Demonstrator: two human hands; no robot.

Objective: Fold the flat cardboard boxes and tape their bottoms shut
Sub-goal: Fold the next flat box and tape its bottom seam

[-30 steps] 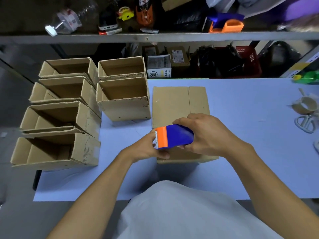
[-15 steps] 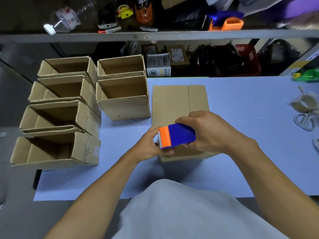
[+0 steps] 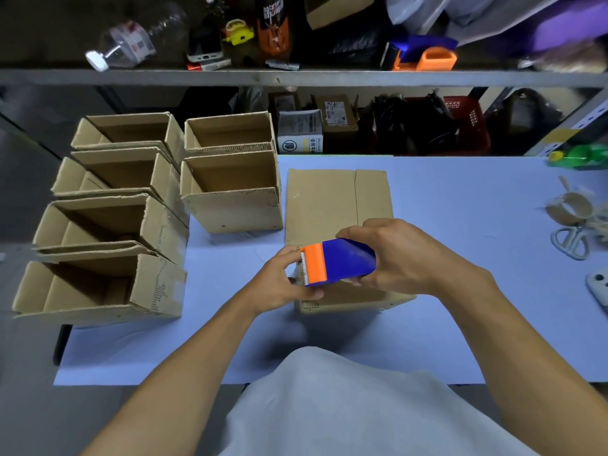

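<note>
The blue desk (image 3: 460, 209) lies bare to the right of the hands, while folded boxes (image 3: 230, 192) crowd its left edge. The right hand (image 3: 404, 258) has its grip clamped on the tape dispenser (image 3: 339, 263) over the box (image 3: 339, 205); the left hand (image 3: 283, 284) pinches the dispenser's orange end.

Both hands meet ahead of the chest, right hand (image 3: 404, 258) curled gripping, left hand (image 3: 283, 284) pinching.

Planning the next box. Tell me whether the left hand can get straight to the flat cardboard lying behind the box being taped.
Probably not yet: the left hand is pinching at the tape dispenser, which sits between it and the flat cardboard. The sheet's top is otherwise uncovered.
</note>
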